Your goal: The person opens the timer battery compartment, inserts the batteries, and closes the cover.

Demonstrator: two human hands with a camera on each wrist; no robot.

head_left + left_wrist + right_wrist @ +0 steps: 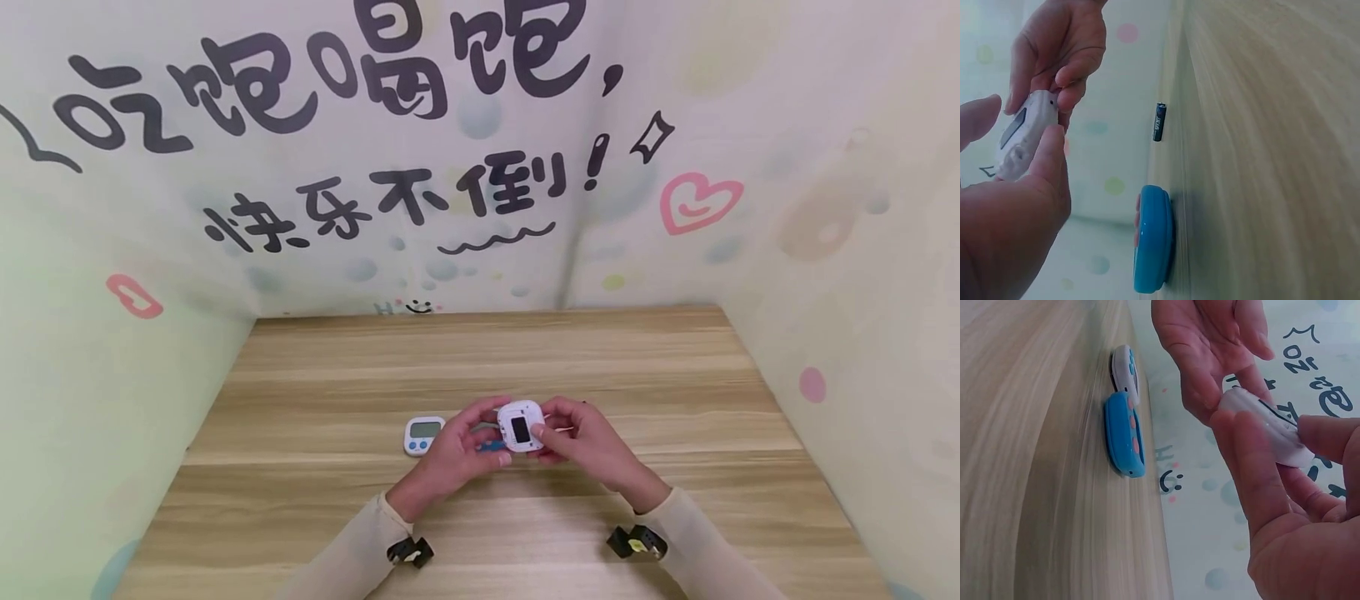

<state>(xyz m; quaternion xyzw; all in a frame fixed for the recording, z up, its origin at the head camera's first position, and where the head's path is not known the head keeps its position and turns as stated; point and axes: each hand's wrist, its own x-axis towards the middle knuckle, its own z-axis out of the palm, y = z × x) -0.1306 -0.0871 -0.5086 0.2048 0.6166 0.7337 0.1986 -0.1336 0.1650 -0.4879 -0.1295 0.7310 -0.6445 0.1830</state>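
Observation:
My right hand pinches a small white digital timer, thumb on its back and fingers beneath. Its back, with a dark rectangle, faces up toward the head view. On the timer's other side, my left hand touches the edge with its fingers; its thumb stands apart from the casing in the left wrist view. Below the hands, a blue timer with pink buttons lies on the table, mostly hidden by the left hand in the head view.
Left of the hands, another white timer with a grey screen and blue buttons lies on the wood-grain table. A dark battery rests beyond the blue timer in the left wrist view. Printed walls enclose the table's back and sides.

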